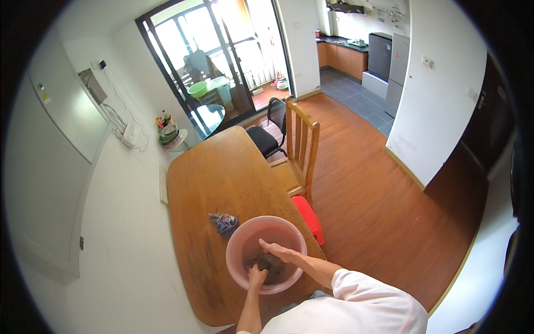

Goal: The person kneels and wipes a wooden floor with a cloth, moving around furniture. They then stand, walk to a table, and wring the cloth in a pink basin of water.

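Observation:
A pink plastic basin (231, 250) stands on the wooden table (208, 175) before me, with water in it. In the water lies a dark, wet cloth (273, 264), bunched up. My left hand (257, 275) reaches in over the near side, its fingers closed on the cloth's near-left edge. From the right, my right hand (276, 251) extends over the cloth with the thumb side raised; its lower fingers are hidden, so its grip is unclear. Just outside the basin's far-left rim, a crumpled blue-grey patterned cloth (225, 223) rests on the tabletop.
A red plastic stool (308, 219) and a wooden chair (301, 150) stand along the table's right side. Beyond are a black chair (267, 137) and a round glass table (208, 119) bearing stacked bowls (169, 135). A white wall (125, 234) runs close along the left.

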Available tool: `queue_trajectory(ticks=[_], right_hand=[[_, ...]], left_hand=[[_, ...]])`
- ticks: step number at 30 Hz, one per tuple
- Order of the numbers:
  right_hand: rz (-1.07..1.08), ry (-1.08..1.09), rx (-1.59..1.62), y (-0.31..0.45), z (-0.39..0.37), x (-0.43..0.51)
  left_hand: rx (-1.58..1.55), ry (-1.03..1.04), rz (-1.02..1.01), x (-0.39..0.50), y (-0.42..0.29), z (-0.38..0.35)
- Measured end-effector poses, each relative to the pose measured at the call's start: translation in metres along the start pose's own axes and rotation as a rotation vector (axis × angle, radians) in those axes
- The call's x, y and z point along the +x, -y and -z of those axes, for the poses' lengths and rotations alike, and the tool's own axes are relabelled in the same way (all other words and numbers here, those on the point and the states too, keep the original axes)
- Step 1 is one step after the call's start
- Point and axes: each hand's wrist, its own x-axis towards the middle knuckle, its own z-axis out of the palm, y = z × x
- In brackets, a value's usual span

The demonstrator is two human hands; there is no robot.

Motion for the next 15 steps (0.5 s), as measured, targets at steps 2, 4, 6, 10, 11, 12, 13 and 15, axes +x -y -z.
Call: queue_trajectory(ticks=[2, 4, 6, 10, 11, 12, 13, 15], right_hand=[[-0.079, 0.119, 0.354, 0.034, -0.01, -0.027], [0.081, 0.219, 0.374, 0.069, -0.026, -0.056], [0.169, 0.25, 0.365, 0.096, -0.038, -0.086], [0.44, 0.229, 0.223, 0.132, -0.053, -0.132], [0.493, 0.207, 0.138, 0.138, -0.055, -0.139], [0.522, 0.276, 0.203, 0.143, -0.056, -0.146], [0.489, 0.328, 0.241, 0.146, -0.057, -0.152], [0.487, 0.356, 0.294, 0.149, -0.056, -0.16]], left_hand=[[0.334, -0.217, -0.054, -0.002, -0.005, -0.001], [0.124, -0.262, -0.17, -0.008, -0.019, -0.002], [-0.45, -0.15, -0.323, -0.019, -0.041, 0.001], [-0.343, -0.302, -0.314, -0.066, -0.084, 0.018], [-0.366, -0.365, -0.356, -0.076, -0.094, 0.017], [-0.363, -0.432, -0.364, -0.078, -0.106, 0.017], [-0.353, -0.447, -0.42, -0.081, -0.114, 0.017], [-0.343, -0.501, -0.444, -0.079, -0.128, 0.02]])
